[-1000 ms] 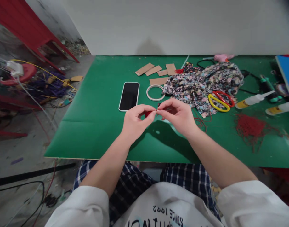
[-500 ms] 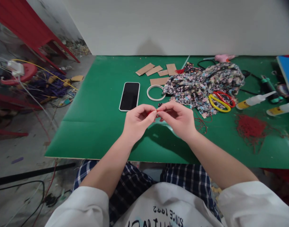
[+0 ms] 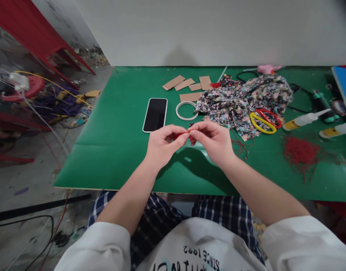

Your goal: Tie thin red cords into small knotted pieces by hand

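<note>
My left hand and my right hand meet fingertip to fingertip above the green table. Both are closed in a pinch on a small bunch of red thread, mostly covered by the fingers. A scrap of dark floral fabric peeks out behind the right fingertips. Just beyond my left hand lies a phone with a dark screen. A white roll of tape rests behind the hands. Crumpled floral cloth spreads beyond my right hand, and loose red threads trail beside it.
Yellow-and-red-handled scissors lie on the cloth's edge. To the right are two glue bottles and a tangled red thread pile. Cardboard pieces lie toward the back. A white wall borders the table's far edge.
The fingertips have shifted slightly against each other, and a bit more red shows between them. Everything on the table stays where it was.
</note>
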Available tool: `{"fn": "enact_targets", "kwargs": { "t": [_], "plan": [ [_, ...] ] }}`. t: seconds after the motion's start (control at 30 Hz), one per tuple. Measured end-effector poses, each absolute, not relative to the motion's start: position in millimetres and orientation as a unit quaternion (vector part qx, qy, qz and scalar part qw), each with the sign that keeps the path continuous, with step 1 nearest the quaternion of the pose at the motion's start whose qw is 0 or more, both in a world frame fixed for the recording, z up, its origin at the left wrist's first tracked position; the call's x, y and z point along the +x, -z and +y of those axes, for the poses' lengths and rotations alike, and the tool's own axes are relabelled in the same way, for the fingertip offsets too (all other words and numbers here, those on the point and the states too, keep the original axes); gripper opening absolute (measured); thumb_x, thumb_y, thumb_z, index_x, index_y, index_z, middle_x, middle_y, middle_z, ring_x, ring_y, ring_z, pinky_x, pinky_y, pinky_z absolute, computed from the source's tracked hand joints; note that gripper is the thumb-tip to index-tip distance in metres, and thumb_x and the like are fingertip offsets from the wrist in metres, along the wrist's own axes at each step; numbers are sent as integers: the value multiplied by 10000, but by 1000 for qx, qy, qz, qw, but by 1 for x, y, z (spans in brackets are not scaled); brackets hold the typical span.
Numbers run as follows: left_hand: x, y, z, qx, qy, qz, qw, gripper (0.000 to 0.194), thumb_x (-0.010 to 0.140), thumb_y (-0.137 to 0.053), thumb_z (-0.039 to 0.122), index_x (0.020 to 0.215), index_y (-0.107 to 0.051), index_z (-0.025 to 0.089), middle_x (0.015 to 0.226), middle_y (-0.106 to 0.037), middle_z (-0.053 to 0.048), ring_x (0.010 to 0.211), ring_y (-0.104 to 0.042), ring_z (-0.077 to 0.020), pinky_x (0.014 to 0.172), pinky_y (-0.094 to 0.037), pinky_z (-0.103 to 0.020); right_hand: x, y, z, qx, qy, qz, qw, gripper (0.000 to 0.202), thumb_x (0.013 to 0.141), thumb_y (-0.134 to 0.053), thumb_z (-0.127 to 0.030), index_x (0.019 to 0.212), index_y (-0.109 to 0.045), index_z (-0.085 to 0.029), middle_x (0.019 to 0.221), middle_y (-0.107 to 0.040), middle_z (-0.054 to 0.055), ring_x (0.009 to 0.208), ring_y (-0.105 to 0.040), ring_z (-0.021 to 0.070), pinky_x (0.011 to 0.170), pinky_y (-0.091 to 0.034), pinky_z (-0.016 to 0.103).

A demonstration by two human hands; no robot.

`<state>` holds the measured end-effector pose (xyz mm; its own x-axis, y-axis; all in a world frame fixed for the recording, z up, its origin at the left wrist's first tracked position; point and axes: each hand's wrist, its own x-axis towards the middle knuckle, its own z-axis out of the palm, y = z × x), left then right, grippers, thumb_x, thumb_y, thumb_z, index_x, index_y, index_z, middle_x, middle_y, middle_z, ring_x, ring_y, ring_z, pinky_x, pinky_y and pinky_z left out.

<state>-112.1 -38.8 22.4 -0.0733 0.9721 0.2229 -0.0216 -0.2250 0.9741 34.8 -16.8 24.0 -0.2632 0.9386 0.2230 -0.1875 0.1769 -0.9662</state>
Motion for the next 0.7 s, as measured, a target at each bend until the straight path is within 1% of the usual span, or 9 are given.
{"fn": "enact_targets", "kwargs": {
  "t": [0.13,0.27,0.4,0.53,0.63,0.7],
  "plan": [
    [-111,-23,-39,521,-582,460,422,57,663,-717,194,688,-684,154,644,-669,6,527,-580,-72,508,-492,-179,34,-22,-16,-329,-567,-558,509,59,740,-693,-232,760,-668,-183,652,-664,-34,529,-597,66,534,-535,210],
    [-110,-24,-38,514,-586,459,426,33,662,-697,173,671,-673,152,609,-649,15,511,-564,-63,496,-481,-169,33,-22,-17,-322,-568,-555,516,44,735,-700,-206,759,-669,-186,653,-670,-38,539,-609,63,540,-540,199],
    [-109,-25,-37,500,-589,442,455,24,668,-687,166,662,-667,156,580,-636,25,500,-569,-61,488,-480,-162,33,-22,-20,-324,-538,-573,527,56,734,-701,-185,771,-660,-196,688,-670,-41,566,-617,59,557,-544,189],
    [-110,-24,-36,494,-583,432,479,30,671,-694,181,672,-671,163,574,-635,26,507,-585,-72,485,-484,-168,33,-21,-21,-325,-507,-598,529,81,737,-700,-189,789,-642,-210,734,-666,-39,613,-629,70,601,-558,205],
    [-111,-24,-37,517,-577,449,446,19,677,-685,175,675,-671,161,586,-636,23,513,-574,-72,492,-479,-174,33,-21,-21,-322,-516,-598,521,61,756,-681,-200,804,-646,-214,740,-672,-35,626,-635,76,609,-559,213],
    [-112,-25,-39,551,-569,465,395,14,698,-667,169,689,-673,161,613,-645,15,537,-572,-77,510,-477,-183,33,-22,-21,-324,-528,-590,517,37,768,-666,-210,800,-649,-209,708,-670,-34,606,-629,78,589,-555,214]
  ]
}}
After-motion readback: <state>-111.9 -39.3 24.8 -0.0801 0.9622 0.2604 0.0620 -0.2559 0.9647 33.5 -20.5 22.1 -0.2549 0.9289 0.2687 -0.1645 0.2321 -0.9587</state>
